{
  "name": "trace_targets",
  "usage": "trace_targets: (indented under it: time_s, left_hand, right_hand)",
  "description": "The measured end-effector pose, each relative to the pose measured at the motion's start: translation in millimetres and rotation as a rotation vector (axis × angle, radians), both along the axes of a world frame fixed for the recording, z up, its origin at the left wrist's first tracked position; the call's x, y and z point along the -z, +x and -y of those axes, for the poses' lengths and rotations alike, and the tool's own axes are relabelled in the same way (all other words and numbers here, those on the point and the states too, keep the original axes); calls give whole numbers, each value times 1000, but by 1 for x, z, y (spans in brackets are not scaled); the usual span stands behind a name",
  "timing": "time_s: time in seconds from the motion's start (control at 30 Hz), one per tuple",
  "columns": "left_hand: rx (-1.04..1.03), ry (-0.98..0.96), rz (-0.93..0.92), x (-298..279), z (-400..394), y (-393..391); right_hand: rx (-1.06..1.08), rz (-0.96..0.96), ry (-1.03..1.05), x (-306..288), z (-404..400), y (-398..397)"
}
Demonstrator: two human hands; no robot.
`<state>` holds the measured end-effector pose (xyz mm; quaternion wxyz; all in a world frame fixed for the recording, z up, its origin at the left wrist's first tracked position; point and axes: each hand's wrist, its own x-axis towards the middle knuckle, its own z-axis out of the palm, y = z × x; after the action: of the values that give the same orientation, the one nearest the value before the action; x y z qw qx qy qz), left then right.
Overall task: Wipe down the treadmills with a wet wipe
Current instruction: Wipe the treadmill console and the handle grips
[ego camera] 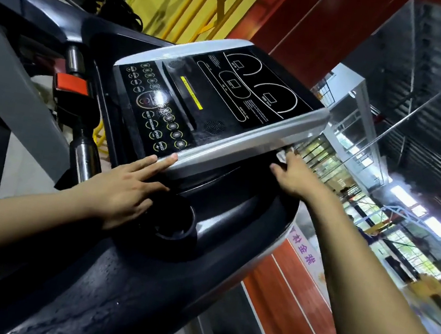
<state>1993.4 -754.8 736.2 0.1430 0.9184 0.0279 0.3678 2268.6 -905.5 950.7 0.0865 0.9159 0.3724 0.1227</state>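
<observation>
The treadmill console (210, 98) fills the middle of the view, tilted, with a black button panel and a silver rim (246, 145). My left hand (126, 189) lies flat with straight fingers, its fingertips touching the near corner of the silver rim above a round cup holder (174, 229). My right hand (293, 172) reaches under the right side of the rim and presses a white wet wipe (284, 155) against the console's underside. Only a small crumpled bit of the wipe shows past the fingers.
A chrome handlebar post (83, 151) and a red safety clip (72, 84) stand left of the console. The black tray (109, 279) of the treadmill spreads below my arms. To the right the floor drops to a red track and glass walls.
</observation>
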Motion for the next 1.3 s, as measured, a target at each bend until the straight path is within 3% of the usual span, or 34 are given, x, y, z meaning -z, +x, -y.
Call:
trace_targets:
  time_s: [0.17,0.3,0.43,0.53,0.6,0.9,1.07,1.3]
  left_hand:
    - [-17,110,64,4,-3,4]
    - [20,22,-20,1,-3,5]
    - [-34,-148,-250,-7,3,1]
    - [-38,-137,-261,-11,5,-2]
    - [-41,-136,-267,-11,6,-3]
    - [-50,-168,-275,-11,8,-6]
    - [-47,-192,-272,-8,8,-4]
    - [-63,-213,-318,-14,8,-11]
  right_hand:
    - [-112,17,-40,11,31,-12]
    - [-331,95,-270,27,74,-87]
    - [-181,-13,-628,28,43,-133]
    - [37,-107,-851,48,-3,-129]
    - [3,-70,-1010,62,-24,-107]
    - [-7,-234,-1031,93,-32,-121]
    - [35,-91,-1055,83,-43,-119]
    - [-48,-369,-1004,96,-26,-163]
